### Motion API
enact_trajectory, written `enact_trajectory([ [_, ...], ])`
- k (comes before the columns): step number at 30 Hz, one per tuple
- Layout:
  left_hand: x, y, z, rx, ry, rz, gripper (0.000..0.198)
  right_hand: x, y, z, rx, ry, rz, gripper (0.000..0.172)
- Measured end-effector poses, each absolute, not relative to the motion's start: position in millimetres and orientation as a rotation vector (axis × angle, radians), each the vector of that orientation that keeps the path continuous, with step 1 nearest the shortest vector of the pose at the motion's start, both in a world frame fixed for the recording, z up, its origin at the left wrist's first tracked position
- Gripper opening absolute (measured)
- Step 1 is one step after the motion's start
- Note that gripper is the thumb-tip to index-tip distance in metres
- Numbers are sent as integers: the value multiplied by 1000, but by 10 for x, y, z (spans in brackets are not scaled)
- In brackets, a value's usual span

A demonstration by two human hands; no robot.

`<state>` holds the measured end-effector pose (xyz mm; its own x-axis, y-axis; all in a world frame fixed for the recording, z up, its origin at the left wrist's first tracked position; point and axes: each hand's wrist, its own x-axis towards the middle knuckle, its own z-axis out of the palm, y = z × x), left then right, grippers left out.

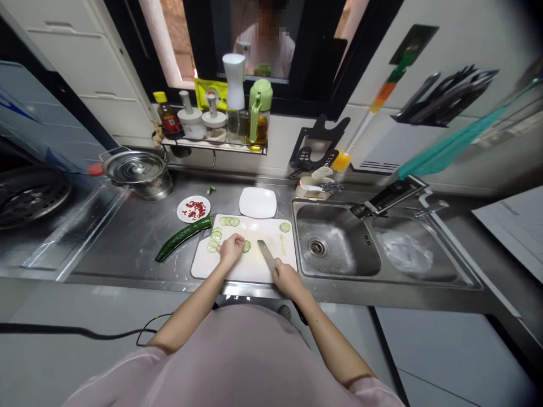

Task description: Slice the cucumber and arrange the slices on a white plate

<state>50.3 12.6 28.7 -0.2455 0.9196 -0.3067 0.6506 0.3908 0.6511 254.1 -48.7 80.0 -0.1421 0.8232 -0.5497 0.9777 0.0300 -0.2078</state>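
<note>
A white cutting board (250, 271) lies on the steel counter, left of the sink. My right hand (288, 278) grips a knife (266, 254) by its handle, the blade angled up and left over the board. Above the board's left half is my left hand (232, 249), its fingers drawn together. A cucumber slice (246, 246) shows right by its fingertips; whether they hold it I cannot tell. More cucumber slices (229, 221) lie along the board's upper left and left side, and a single slice at upper right. A long dark green cucumber (182, 238) rests against the board's left edge.
Behind the board are a white dish (258, 202) and a small plate of chopped red pieces (194, 210). A lidded steel pot (139, 172) stands at left. To the right is the sink (339, 240) with its faucet (386, 198). A condiment shelf (216, 144) hangs behind.
</note>
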Motion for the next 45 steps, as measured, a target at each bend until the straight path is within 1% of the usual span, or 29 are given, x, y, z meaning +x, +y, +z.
enact_trajectory([
  [4,348,-154,254,1263,2028,650,14,2497,-436,776,1830,2040,-780,31],
  [10,15,-452,177,1136,2143,744,16,2443,-376,778,1802,2039,-751,28],
  [16,-269,-482,173,1056,2297,744,16,2377,-365,773,1767,2075,-728,24],
  [21,-379,-419,179,1039,2403,720,21,2321,-372,757,1737,2082,-747,23],
  [31,-390,-354,170,1060,2436,646,24,2306,-360,747,1747,2069,-748,25],
  [45,-300,-306,195,1184,2501,535,22,2295,-328,767,1745,2076,-754,28],
])
